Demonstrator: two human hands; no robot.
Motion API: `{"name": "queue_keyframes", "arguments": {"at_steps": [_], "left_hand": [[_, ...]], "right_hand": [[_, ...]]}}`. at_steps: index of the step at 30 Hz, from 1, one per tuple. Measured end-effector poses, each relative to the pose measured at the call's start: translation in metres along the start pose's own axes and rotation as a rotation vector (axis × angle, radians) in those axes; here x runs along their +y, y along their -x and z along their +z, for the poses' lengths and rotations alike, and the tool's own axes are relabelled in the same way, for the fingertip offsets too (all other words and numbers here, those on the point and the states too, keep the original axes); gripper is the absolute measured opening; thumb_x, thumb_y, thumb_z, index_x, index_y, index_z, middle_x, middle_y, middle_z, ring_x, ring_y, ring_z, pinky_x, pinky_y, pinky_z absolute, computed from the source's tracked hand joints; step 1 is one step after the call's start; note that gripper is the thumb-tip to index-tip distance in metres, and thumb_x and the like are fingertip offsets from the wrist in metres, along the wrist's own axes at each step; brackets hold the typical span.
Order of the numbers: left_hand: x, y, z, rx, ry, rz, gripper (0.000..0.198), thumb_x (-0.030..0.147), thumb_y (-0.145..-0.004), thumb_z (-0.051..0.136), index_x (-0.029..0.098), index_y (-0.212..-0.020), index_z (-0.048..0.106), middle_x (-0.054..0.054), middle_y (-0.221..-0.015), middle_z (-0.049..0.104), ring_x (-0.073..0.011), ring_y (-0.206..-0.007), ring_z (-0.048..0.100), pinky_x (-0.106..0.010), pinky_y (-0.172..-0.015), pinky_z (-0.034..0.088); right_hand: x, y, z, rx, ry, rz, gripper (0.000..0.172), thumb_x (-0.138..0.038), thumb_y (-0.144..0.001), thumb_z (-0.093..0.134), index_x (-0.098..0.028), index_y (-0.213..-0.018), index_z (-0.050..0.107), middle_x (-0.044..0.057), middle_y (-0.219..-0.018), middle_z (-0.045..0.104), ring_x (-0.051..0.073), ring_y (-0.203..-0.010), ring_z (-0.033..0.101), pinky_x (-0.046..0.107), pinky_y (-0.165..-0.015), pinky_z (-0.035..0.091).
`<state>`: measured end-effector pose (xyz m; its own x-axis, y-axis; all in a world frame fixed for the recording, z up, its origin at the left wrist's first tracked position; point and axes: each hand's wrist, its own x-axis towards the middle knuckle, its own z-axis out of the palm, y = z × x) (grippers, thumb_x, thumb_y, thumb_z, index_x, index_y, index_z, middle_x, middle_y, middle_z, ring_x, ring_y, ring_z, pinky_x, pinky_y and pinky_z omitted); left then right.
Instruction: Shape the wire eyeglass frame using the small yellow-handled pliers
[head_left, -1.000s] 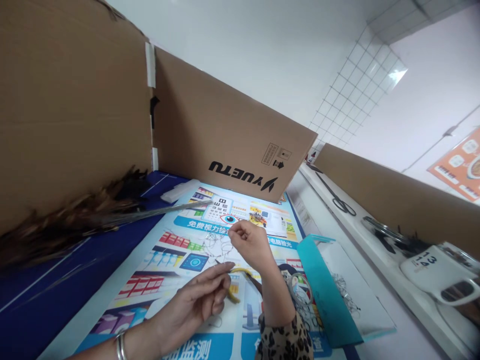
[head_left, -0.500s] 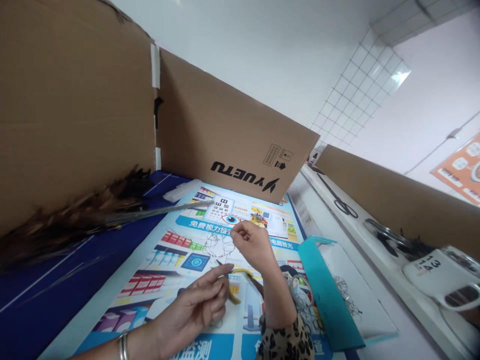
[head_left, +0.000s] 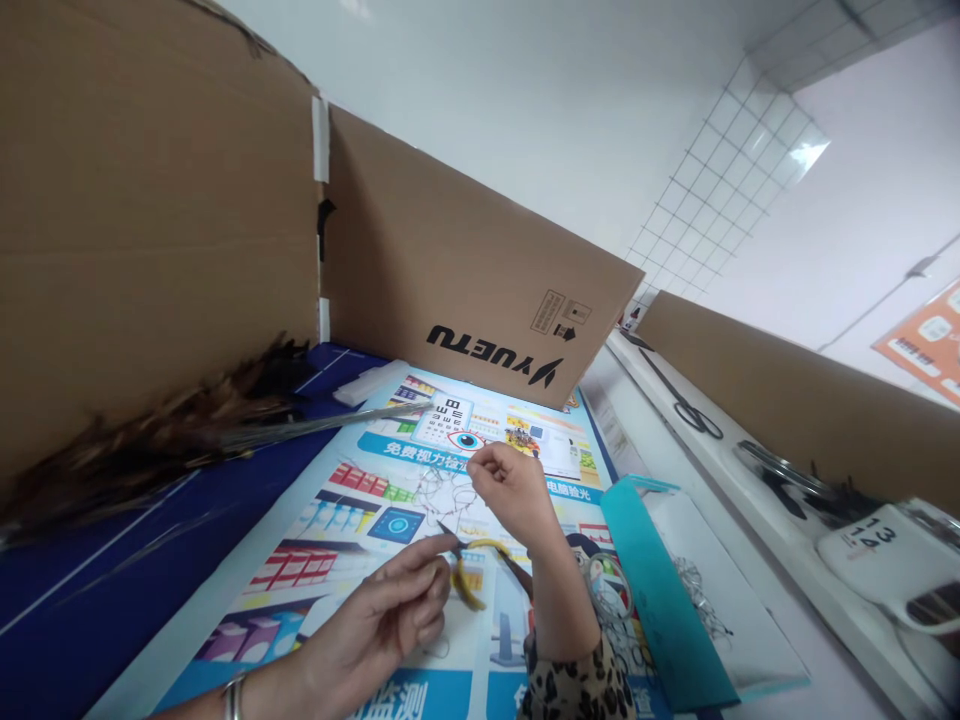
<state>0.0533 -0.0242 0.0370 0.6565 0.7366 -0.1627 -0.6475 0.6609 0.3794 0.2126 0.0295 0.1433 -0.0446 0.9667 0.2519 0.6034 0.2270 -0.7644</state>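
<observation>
Pale wall (head_left: 525,110) behind cardboard panels (head_left: 465,250); dark-lined grid (head_left: 709,195), orange poster (head_left: 930,340) at right.

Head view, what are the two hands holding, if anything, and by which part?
Cannot be told: the left hand and right hand are both curled, but nothing clearly shows in either. The yellow-handled tool beside the left hand looks unheld.

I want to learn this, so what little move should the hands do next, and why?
Perhaps ease the left hand back a little: in this view its fingertips overlap the yellow-handled tool, near its dark pointed tip. I can't tell whether it holds anything.
</observation>
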Motion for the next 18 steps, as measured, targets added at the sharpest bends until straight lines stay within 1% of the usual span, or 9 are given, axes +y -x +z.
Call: {"name": "queue_keyframes", "arguments": {"at_steps": [2,4,7,10,15,18], "left_hand": [[0.001,0.001,-0.001,-0.004,-0.007,0.008,0.025,0.016,-0.078,0.074,0.017,-0.103,0.071,0.002,-0.067,0.056,-0.0074,-0.052,0.044,-0.022,-0.053,0.037],[0.002,0.001,-0.001,0.021,-0.013,0.012,0.022,0.016,-0.078,0.074,0.016,-0.1,0.071,0.002,-0.065,0.055,-0.0074,-0.051,0.043,-0.022,-0.052,0.036],[0.006,-0.002,-0.001,0.115,-0.017,0.048,0.018,0.017,-0.079,0.072,0.017,-0.097,0.07,0.004,-0.062,0.053,-0.0076,-0.049,0.042,-0.021,-0.049,0.034],[0.01,-0.005,-0.001,0.187,-0.012,0.109,0.024,0.015,-0.079,0.07,0.018,-0.103,0.068,0.004,-0.061,0.052,-0.0081,-0.049,0.043,-0.02,-0.048,0.034],[0.015,-0.007,-0.003,0.165,-0.009,0.108,0.023,0.015,-0.078,0.07,0.016,-0.101,0.068,0.003,-0.062,0.054,-0.0078,-0.049,0.044,-0.019,-0.049,0.035],[0.019,-0.009,-0.005,0.174,-0.02,0.139,0.024,0.017,-0.078,0.07,0.016,-0.103,0.068,0.004,-0.061,0.053,-0.0074,-0.048,0.042,-0.019,-0.046,0.033]], "right_hand": [[-0.001,0.0,0.0,-0.001,-0.007,-0.003,0.01,-0.024,-0.08,0.055,-0.02,-0.075,0.063,-0.005,-0.06,0.057,0.01,-0.053,0.051,0.02,-0.05,0.037],[-0.003,0.0,0.0,0.003,-0.015,0.004,0.01,-0.024,-0.079,0.055,-0.021,-0.074,0.063,-0.005,-0.059,0.056,0.01,-0.052,0.051,0.02,-0.051,0.038],[-0.004,-0.001,0.0,0.011,-0.02,0.021,0.01,-0.024,-0.079,0.056,-0.021,-0.072,0.062,-0.005,-0.059,0.056,0.011,-0.053,0.052,0.02,-0.051,0.038],[-0.003,-0.001,0.001,0.008,-0.029,0.013,0.009,-0.024,-0.079,0.056,-0.021,-0.072,0.062,-0.005,-0.059,0.056,0.01,-0.053,0.052,0.02,-0.051,0.038],[0.0,-0.001,0.001,0.004,-0.035,-0.001,0.009,-0.024,-0.079,0.056,-0.021,-0.073,0.062,-0.005,-0.058,0.054,0.01,-0.052,0.049,0.02,-0.05,0.037],[-0.001,-0.001,0.001,0.007,-0.035,0.002,0.009,-0.024,-0.079,0.056,-0.021,-0.073,0.061,-0.005,-0.057,0.053,0.01,-0.051,0.048,0.02,-0.049,0.036]]}}
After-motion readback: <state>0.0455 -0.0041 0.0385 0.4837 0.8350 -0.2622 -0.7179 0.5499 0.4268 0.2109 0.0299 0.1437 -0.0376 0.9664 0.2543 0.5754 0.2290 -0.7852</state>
